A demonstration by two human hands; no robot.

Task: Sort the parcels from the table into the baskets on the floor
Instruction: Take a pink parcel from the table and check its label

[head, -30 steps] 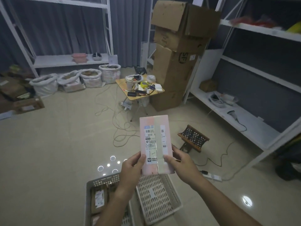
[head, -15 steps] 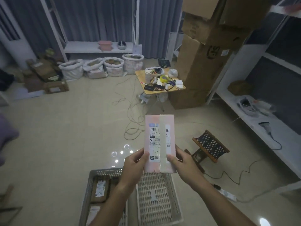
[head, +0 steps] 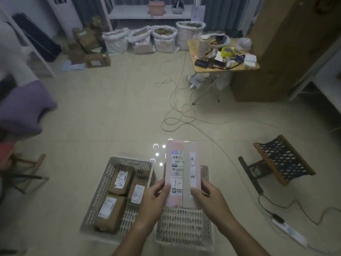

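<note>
Head cam looks down at both hands holding up a pink parcel (head: 181,174), low and a bit right of center in the frame. Left hand (head: 154,199) grips its lower left edge with the thumb on the front, right hand (head: 210,197) pinches the lower right edge the same way, so both are curled round it. Parcel is upright, shipping label and a strip of tape facing the camera. It's up in the air over two baskets on the floor: the grey basket (head: 103,189) at lower left already has three brown parcels (head: 110,212) lying in it, and the white basket (head: 184,228) sits directly under the pink one, touching the grey one's side. Further back, upper right of the frame, a small desk (head: 228,68) cluttered with tape and cables.
</note>
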